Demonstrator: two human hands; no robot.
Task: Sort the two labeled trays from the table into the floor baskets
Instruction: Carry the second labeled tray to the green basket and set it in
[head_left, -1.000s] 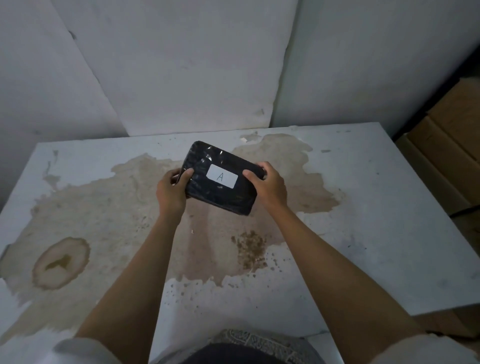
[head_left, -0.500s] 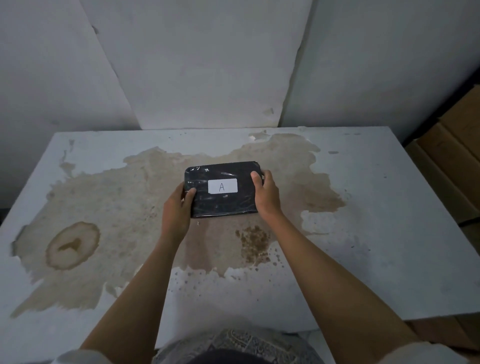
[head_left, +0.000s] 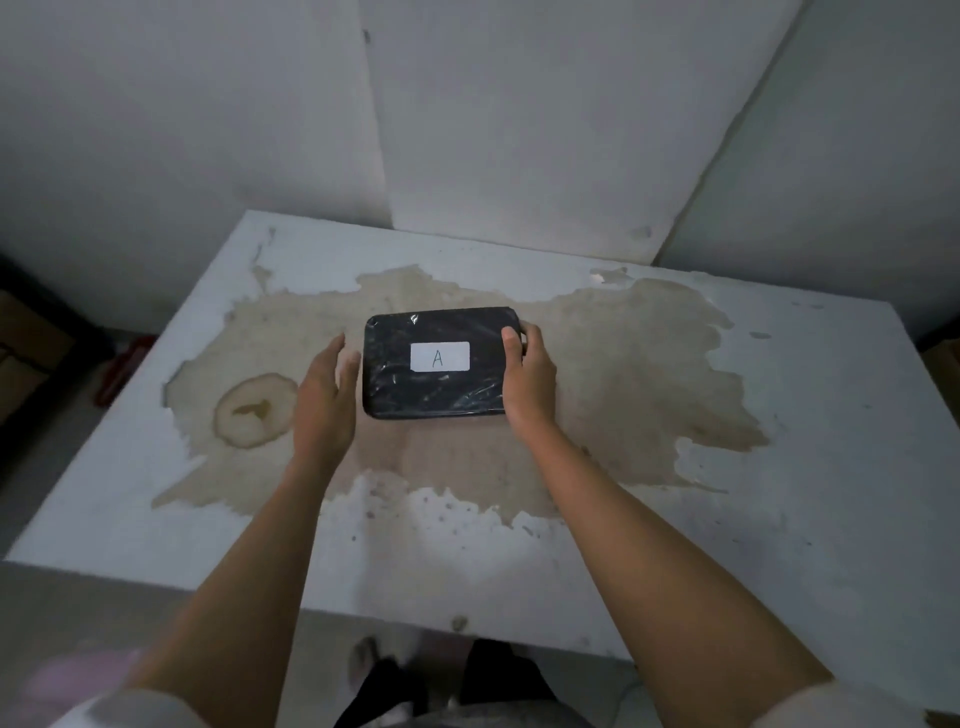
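A black plastic-wrapped tray (head_left: 436, 395) with a white label marked "A" lies flat on the stained white table (head_left: 779, 519), near its middle. My right hand (head_left: 527, 382) grips the tray's right end, thumb on top. Just left of the tray's left end, my left hand (head_left: 324, 402) hovers with fingers spread and nothing in it. No second tray and no floor basket is in view.
A wide brown stain covers the table's centre. White wall panels (head_left: 519, 130) stand close behind the table. A red object (head_left: 122, 371) and cardboard boxes (head_left: 26, 353) lie on the floor to the left. My feet show below the table's near edge.
The tray went from tilted and lifted in both hands to lying flat on the table. My left hand has let go and opened. The camera view has shifted back and to the left.
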